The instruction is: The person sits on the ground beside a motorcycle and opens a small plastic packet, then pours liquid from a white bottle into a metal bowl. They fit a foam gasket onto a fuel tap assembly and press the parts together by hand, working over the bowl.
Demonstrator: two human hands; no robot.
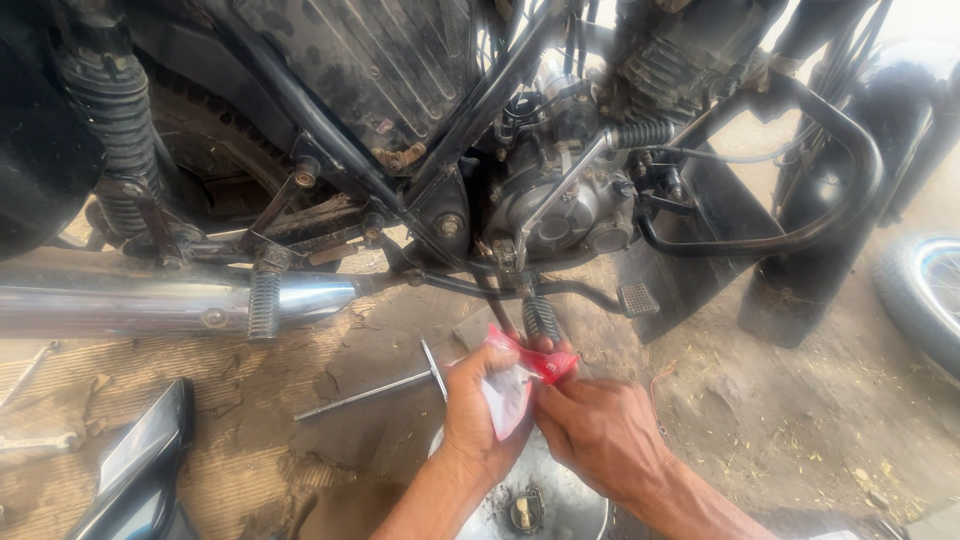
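Fingers of both hands pinch a small red-and-clear plastic sachet (520, 375) at lower centre of frame: left hand (480, 405) clamps the clear body between thumb and fingers, right hand (600, 430) nips the red top edge with thumb and forefinger pressed tight, so the two grips oppose across the seal, looks like a tearing hold. Sachet is off the ground, held directly above a round metal bowl (560, 505) at bottom centre, likely so anything that runs out lands in it; bowl has a small dark fitting in the bottom, can't tell what. Largest down: motorcycle (420, 120) fills the whole upper half, side-on, engine (560, 200) at centre just above the hands, side panel apparently off since frame tubes and cables are exposed. Chrome exhaust (150, 300) runs along the left, mid-height. Black crash guard tube (830, 200) loops on the right; a tyre (925, 290) shows at the right edge. Black glossy panel (140, 470) lies on the dirt at lower left, parked clear of the work. T-handle wrench (380, 388) lies on the ground just left of the left hand, within reach. Ribbed footpeg (543, 318) sits just above the sachet.
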